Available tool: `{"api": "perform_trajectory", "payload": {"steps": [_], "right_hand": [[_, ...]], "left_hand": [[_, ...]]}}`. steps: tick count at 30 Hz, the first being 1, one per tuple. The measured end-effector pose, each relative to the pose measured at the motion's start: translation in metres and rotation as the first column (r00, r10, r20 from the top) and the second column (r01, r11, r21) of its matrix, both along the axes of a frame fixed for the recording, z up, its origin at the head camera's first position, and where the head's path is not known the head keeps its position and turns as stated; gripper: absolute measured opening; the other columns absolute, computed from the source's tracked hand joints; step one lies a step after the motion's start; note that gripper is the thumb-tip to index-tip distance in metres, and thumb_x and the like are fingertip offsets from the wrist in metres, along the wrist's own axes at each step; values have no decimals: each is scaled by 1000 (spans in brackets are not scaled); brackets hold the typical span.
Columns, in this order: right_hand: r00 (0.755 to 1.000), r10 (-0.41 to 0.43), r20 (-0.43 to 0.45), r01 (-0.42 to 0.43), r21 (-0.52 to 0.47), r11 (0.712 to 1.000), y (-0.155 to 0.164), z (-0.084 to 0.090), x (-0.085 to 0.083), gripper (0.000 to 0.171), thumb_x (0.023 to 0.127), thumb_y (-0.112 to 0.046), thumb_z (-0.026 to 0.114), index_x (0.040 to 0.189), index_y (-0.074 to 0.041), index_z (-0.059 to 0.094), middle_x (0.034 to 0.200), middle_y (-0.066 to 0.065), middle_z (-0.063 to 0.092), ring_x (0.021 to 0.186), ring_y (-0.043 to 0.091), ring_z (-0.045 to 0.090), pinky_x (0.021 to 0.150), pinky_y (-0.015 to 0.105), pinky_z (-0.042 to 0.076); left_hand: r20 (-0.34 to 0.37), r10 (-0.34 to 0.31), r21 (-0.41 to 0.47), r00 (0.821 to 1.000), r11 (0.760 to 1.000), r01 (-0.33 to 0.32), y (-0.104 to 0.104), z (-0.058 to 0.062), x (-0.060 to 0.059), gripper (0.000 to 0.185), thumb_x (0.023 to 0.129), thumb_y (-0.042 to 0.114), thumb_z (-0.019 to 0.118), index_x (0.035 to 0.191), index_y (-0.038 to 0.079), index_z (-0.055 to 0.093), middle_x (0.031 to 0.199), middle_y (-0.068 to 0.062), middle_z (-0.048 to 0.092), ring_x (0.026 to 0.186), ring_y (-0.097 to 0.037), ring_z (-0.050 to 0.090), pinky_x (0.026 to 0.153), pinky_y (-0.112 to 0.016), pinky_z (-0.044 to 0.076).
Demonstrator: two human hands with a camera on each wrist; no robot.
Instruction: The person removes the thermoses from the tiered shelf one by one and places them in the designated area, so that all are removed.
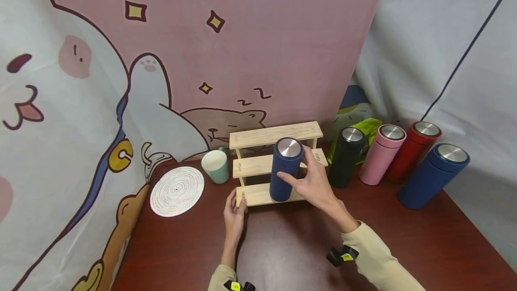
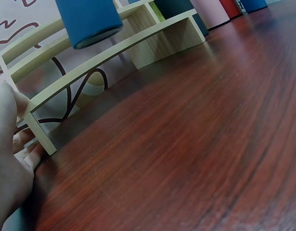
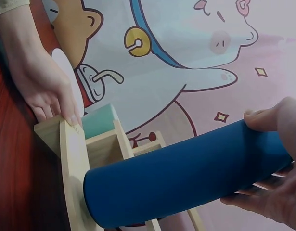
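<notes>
My right hand (image 1: 317,181) grips a dark blue thermos (image 1: 280,174) with a steel-topped lid, thumb on one side and fingers round the other. The thermos stands nearly upright over the lowest step of a three-tier wooden display rack (image 1: 258,196). In the left wrist view the underside of the thermos (image 2: 90,21) shows, just above the step's front edge. My left hand (image 1: 234,214) holds the left end of that lowest step, its thumb on top. In the right wrist view the left hand (image 3: 46,82) pinches the rack's end board (image 3: 73,159).
Right of the rack stand a black thermos (image 1: 346,158), a pink thermos (image 1: 381,156), a red thermos (image 1: 414,152) and another blue thermos (image 1: 432,176). Left of it are a mint-green mug (image 1: 218,172) and a round woven mat (image 1: 177,192). A printed cloth (image 1: 282,57) hangs behind the dark red table (image 1: 278,246).
</notes>
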State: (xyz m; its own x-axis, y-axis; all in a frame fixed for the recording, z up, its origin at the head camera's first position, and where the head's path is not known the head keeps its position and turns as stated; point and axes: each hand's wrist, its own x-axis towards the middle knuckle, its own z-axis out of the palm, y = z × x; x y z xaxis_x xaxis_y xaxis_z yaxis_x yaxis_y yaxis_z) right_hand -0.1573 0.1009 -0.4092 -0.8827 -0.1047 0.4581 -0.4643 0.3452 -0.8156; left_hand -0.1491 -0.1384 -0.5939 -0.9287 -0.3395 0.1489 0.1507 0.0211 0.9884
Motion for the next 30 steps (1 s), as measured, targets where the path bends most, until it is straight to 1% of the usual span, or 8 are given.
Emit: {"api": "perform_trajectory", "payload": {"steps": [5,10,15,19,23,26,28,30], "right_hand": [[999,-8,-46,9,9,1000,12,3,4,78,79,-19,89,143,-11,47,127,12,68,115,31,68,83,45,61],[999,-16,-42,16,2,1000,29,4,6,76,80,-16,88,142,-11,46,126,14,67,113,33,68,82,48,60],[998,-63,-16,63,19,998,47,7,9,75,82,-16,86,144,-10,44,127,16,66,107,32,69,80,48,61],[994,-105,-13,105,33,994,59,10,12,75,82,-16,86,143,-8,44,126,19,66,108,34,69,82,51,59],[988,-152,-6,152,62,986,71,10,14,77,82,-17,86,144,-7,43,128,22,65,111,39,67,84,56,57],[984,-180,-7,180,86,980,79,9,16,78,82,-18,86,146,-7,42,130,23,64,112,42,66,84,57,56],[981,-195,-15,195,94,976,85,9,17,78,82,-16,86,145,-6,42,131,23,63,112,42,66,84,56,56],[977,-213,-32,215,105,971,90,10,19,79,81,-15,87,145,-5,43,129,22,64,110,41,67,84,52,56]], "left_hand": [[-11,9,-18,1000,1000,-9,0,0,1,49,100,6,63,146,1,50,139,-23,60,117,-21,60,83,-18,51],[-2,9,-11,1000,1000,-9,0,-1,0,49,100,8,63,146,3,50,140,-20,59,117,-16,59,85,-18,50],[22,-5,12,1000,1000,5,0,-3,0,49,100,9,64,147,5,50,140,-18,60,112,-11,61,85,-18,51],[2,-2,8,1000,1000,2,0,-3,0,49,100,8,63,147,2,49,139,-22,59,112,-12,61,84,-18,52],[-21,4,2,1000,1000,-4,1,-3,1,49,100,7,63,146,0,49,139,-24,59,113,-14,61,83,-17,52],[-26,1,3,1000,1000,-1,1,-2,1,49,100,6,63,146,0,49,139,-24,59,113,-14,61,83,-17,52],[-25,-2,-2,1000,1000,2,1,-2,1,49,100,7,62,147,0,49,139,-24,59,110,-13,61,82,-18,52],[-20,-4,-10,1000,1000,4,1,-2,1,49,100,7,62,147,0,48,140,-25,58,105,-11,62,81,-18,52]]}}
